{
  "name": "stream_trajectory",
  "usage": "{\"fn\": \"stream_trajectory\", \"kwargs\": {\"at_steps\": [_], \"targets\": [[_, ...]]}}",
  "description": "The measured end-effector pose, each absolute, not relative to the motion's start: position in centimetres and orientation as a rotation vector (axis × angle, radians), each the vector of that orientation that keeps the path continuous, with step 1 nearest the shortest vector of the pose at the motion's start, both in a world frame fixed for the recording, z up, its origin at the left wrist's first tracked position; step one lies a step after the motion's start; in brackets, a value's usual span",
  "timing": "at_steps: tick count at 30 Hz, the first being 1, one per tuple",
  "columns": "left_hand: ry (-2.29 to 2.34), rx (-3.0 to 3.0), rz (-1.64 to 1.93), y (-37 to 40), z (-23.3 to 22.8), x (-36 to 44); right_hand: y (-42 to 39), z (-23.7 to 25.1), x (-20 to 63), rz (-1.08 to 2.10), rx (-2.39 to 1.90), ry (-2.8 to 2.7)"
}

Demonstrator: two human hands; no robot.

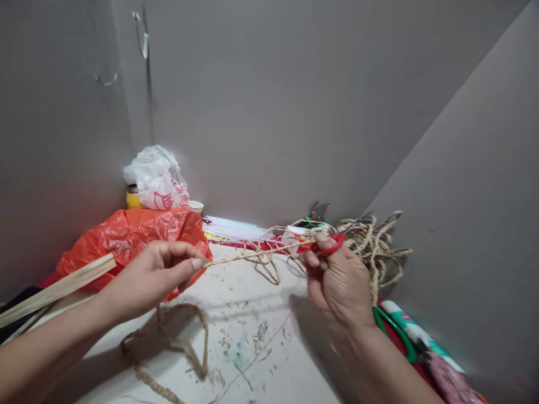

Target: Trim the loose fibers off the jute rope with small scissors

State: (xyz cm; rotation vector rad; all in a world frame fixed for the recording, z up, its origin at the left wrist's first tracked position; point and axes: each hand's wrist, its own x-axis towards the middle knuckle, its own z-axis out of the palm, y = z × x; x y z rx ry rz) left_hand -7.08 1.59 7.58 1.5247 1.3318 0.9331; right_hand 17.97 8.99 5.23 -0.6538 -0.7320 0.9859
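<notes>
Left hand [158, 269] pinches twine strand [252, 256]; it runs 3 o'clock, near-horizontal, to right hand [337, 278], closed on red scissors [326, 247] at the strand's far end, beside the twine pile [374, 241].

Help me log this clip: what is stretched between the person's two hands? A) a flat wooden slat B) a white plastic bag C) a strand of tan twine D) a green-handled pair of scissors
C: the left hand pinches one end of a strand of tan twine that runs across to the right hand, which also holds a small red piece.
</notes>
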Motion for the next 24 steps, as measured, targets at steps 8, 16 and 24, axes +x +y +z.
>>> {"fn": "stream_trajectory", "kwargs": {"at_steps": [8, 16, 24], "targets": [[1.660, 2.165, 0.947, 2.4, 4.7, -6.9, 7.9, 2.1, 15.9, 1.049, -0.838, -1.050], [0.941, 1.336, 0.943, 0.8, 1.3, -3.5, 3.8, 0.9, 13.1, 1.229, -0.926, -1.393], [0.881, 0.996, 0.813, 0.5, 1.3, -3.1, 5.0, 0.1, 13.5, 1.339, -0.915, -1.314]]}}
